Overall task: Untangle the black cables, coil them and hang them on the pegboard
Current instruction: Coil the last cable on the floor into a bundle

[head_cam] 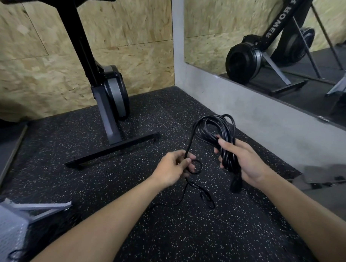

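- Floor first: black rubber gym flooring with white speckles [164,238]. It runs into a corner, with chipboard wall panels [43,57] at the back and a grey concrete ledge [257,114] along the right.
- One big wall mirror [210,34] sits above that ledge. The second rower you see up there is only a reflection.
- So that's one black and grey rowing machine stood upright [110,93] in the corner, with its long flat foot bar [112,150] lying across the floor.
- One white perforated metal pegboard [4,232] pokes in at the bottom left corner, well apart from both hands.
- One bundle of black cable loops [223,132] is held up over the floor, right of centre and near the ledge but not touching it.
- Two hands. The right hand [247,163] has its fingers [222,144] wrapped tight round the bundle's lower part, and one chunky black plug [237,182] hangs below the palm.
- The left hand [172,168] pinches a single strand that comes off the bundle, with a small loop [196,167] right at the fingertips.
- From there a thin loose tail [203,196] drops and squiggles on the floor between the forearms.
- For room, there's a stretch of flooring between the foot bar and the hands, and the ledge is closest on the right.
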A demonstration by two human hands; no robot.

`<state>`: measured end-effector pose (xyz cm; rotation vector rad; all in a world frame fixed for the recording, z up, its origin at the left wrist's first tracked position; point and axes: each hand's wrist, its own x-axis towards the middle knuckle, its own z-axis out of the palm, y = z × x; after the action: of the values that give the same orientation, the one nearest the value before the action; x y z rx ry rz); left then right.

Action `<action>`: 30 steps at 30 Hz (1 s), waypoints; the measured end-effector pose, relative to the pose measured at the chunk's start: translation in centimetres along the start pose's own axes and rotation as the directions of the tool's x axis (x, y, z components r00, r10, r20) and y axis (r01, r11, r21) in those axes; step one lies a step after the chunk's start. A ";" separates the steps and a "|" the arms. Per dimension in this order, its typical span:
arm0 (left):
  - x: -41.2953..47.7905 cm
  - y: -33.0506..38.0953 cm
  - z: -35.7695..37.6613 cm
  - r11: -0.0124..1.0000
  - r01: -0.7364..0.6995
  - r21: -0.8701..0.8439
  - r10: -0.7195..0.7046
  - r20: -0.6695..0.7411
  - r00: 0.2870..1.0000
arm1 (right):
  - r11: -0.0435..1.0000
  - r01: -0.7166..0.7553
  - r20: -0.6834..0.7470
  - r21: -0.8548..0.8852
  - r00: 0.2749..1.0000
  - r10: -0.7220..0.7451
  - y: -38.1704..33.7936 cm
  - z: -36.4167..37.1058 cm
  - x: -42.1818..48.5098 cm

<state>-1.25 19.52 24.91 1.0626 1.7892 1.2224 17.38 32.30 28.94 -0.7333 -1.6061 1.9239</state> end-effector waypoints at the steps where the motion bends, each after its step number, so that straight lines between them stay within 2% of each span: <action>1: -0.2 0.0 0.1 0.996 0.036 -0.081 -0.036 -0.001 0.999 | 1.000 0.004 -0.028 0.030 1.000 -0.003 0.0 -0.1 0.1; 3: -0.7 0.3 0.4 0.964 0.066 -0.259 -0.082 -0.051 0.995 | 0.995 0.003 -0.080 0.098 0.997 0.005 0.3 0.0 0.2; 5: -0.9 0.7 0.6 0.937 0.008 -0.349 -0.072 -0.171 0.983 | 0.988 0.004 -0.117 0.157 0.993 0.014 0.8 0.2 0.4; 8: -1.2 1.2 1.3 0.985 -0.097 -0.146 0.050 -0.299 0.953 | 0.971 0.018 -0.170 0.239 0.985 0.023 1.0 0.7 0.7; 13: -2.2 2.5 3.2 0.981 -0.195 0.022 0.196 -0.175 0.965 | 0.965 0.030 -0.203 0.262 0.979 0.025 1.0 1.6 0.8; 16: -2.0 2.4 3.9 0.958 -0.194 0.213 0.219 -0.098 0.971 | 0.965 0.006 -0.201 0.260 0.978 0.048 1.3 2.2 0.5; 18: -1.9 2.4 4.0 0.950 -0.177 0.257 0.198 -0.060 0.978 | 0.973 -0.016 -0.198 0.229 0.978 0.063 1.4 2.3 0.3; 20: -1.7 2.3 3.6 0.962 -0.131 0.240 0.143 -0.035 0.989 | 0.979 -0.041 -0.177 0.198 0.981 0.076 1.6 2.4 0.2; 25: -1.3 1.9 2.9 0.969 -0.034 0.243 0.048 -0.051 0.998 | 0.962 -0.060 -0.109 0.268 0.990 0.092 1.3 3.0 -0.2; 28: -1.3 1.9 2.5 0.981 0.024 0.193 -0.021 -0.018 1.000 | 0.975 -0.044 -0.099 0.216 0.993 0.067 1.4 3.4 -0.2; 30: -1.4 1.7 2.5 0.994 0.049 0.099 -0.052 0.033 0.998 | 0.982 -0.041 -0.095 0.183 0.994 0.059 1.5 3.5 -0.1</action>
<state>1.91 19.53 25.95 1.0804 1.8541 1.0885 14.98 29.55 27.95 -0.7879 -1.3448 2.0038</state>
